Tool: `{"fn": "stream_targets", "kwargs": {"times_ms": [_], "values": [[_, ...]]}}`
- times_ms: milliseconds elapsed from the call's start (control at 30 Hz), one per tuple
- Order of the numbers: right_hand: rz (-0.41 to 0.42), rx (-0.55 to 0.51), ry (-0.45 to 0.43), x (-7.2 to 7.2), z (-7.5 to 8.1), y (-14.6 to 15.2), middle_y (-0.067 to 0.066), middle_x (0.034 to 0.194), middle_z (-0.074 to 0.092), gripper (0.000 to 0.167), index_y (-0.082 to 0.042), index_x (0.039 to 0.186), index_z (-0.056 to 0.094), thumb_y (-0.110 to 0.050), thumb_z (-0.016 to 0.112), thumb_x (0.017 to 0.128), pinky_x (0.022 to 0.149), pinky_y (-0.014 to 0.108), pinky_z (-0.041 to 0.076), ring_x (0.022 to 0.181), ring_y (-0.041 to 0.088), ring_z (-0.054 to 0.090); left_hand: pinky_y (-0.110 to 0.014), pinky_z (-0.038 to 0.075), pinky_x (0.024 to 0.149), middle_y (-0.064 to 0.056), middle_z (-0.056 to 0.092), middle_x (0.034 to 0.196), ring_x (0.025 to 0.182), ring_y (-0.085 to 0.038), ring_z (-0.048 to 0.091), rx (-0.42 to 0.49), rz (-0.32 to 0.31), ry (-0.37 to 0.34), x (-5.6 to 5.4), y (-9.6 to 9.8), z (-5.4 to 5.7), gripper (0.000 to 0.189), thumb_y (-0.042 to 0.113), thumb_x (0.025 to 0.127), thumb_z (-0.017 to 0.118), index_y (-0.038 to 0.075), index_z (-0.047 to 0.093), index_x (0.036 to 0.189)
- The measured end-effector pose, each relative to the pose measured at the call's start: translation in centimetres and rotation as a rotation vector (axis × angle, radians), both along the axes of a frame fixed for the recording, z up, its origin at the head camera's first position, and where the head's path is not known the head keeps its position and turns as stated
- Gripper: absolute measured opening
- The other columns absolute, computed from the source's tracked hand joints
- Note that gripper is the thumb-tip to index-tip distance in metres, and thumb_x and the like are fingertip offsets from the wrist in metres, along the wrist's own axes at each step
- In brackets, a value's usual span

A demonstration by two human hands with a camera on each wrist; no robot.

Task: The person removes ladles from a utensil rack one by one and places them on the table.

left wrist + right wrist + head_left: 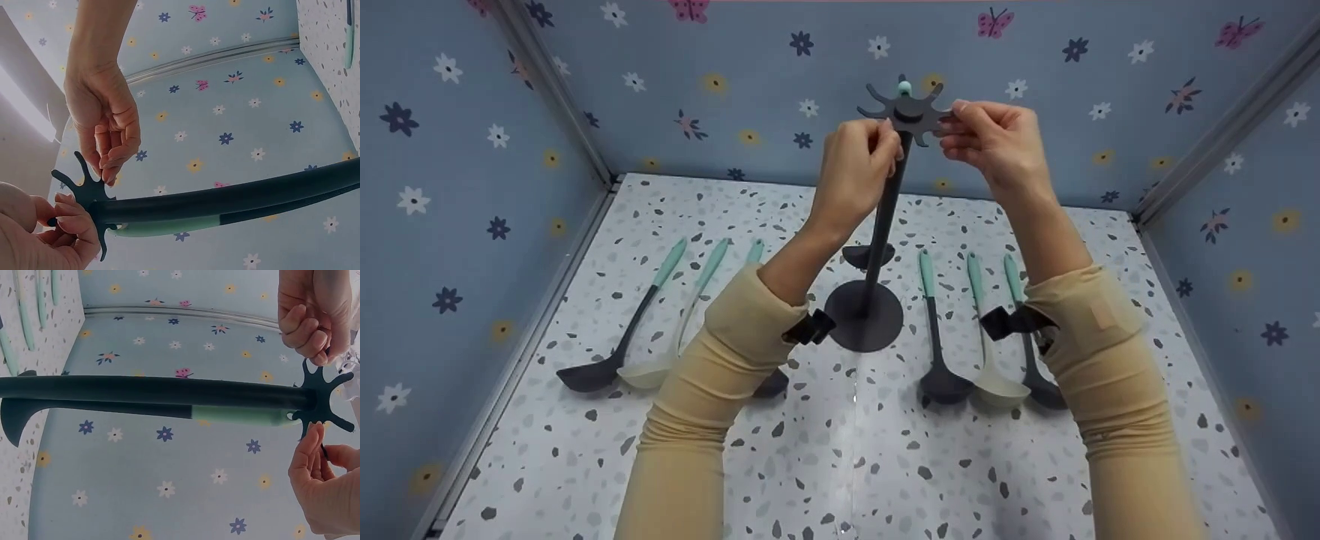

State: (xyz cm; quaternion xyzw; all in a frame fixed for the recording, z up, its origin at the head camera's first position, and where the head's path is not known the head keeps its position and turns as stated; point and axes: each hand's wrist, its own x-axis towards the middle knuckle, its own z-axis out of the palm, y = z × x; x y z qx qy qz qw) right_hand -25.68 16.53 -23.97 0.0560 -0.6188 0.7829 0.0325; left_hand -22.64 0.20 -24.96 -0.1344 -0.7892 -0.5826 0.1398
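Note:
A dark utensil stand stands upright on a round base, topped by a hook wheel with several curved arms. My left hand pinches a hook on the wheel's near left side. On its right side my right hand pinches another hook between thumb and fingertips. One ladle hangs behind the pole; its mint handle shows in the right wrist view, with its dark bowl low near the base in the head view. Both hands are at the height of the wheel, well above the table.
Left of the stand lie a dark ladle, a cream ladle and another dark ladle, partly hidden by my left arm. To the right lie a dark ladle, a cream one and another dark one. Flowered panels enclose the speckled table.

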Motion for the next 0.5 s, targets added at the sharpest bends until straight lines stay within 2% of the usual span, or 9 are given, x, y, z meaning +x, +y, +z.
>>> {"fn": "stream_targets", "kwargs": {"times_ms": [300,500], "values": [[0.018,-0.059,-0.022,1.3,-0.4,-0.1,0.019,0.077,0.063,0.018,0.009,0.086,0.064,-0.008,0.064,0.081,0.061,0.028,0.051,0.060,0.021,0.060,-0.021,0.038,0.054,-0.009,0.057,0.067,0.059,-0.017,0.051,0.029,-0.001,-0.011,-0.9,-1.0,0.1,0.033,0.007,0.094,0.040,0.000,0.055,0.066],[0.039,-0.160,-0.032,2.3,-0.7,-0.6,0.020,0.073,0.063,0.017,0.011,0.084,0.063,-0.005,0.064,0.080,0.058,0.029,0.051,0.058,0.022,0.060,-0.021,0.036,0.051,-0.005,0.052,0.059,0.051,-0.012,0.046,0.128,-0.027,-0.003,-2.1,-1.5,-0.3,0.033,0.008,0.094,0.039,0.002,0.057,0.067]]}}
